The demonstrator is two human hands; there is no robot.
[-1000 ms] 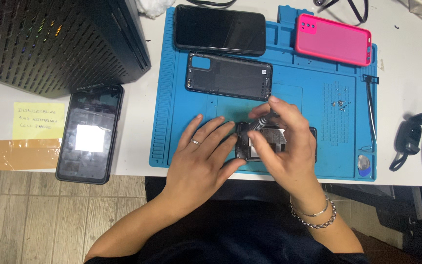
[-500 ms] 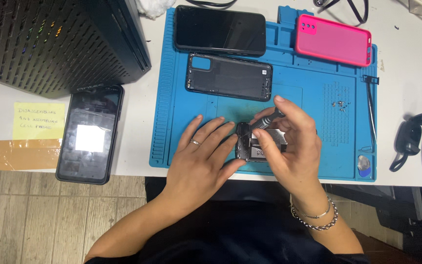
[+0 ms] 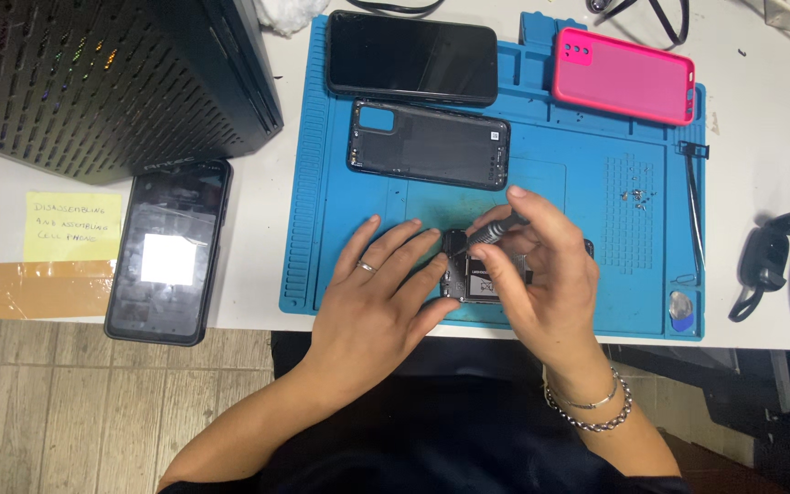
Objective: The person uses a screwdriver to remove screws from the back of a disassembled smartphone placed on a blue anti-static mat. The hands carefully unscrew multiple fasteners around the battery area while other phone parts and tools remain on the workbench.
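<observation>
Left hand: the left hand [image 3: 378,297] lies flat with fingers spread on the blue mat [image 3: 340,183], fingertips pressed against the left edge of the opened phone [image 3: 482,274]; it steadies rather than grips.
Right hand: the right hand [image 3: 541,274] is closed around a small dark screwdriver [image 3: 496,230], pinched between thumb and fingers, tip pointing down onto the phone.
Opened phone: near the front edge of the mat, between the two hands and mostly hidden under them.
Back cover: a dark back cover [image 3: 430,144] lies just above the hands on the mat.
Black phone: a black phone [image 3: 411,57] rests face up at the mat's top edge.
Pink case: a pink case [image 3: 624,75] sits at the top right corner.
Screws: tiny screws [image 3: 637,197] are scattered right of the hands.
Off the mat: another phone [image 3: 168,252] lies left on the white table [image 3: 761,137], beside a yellow note [image 3: 70,226].
</observation>
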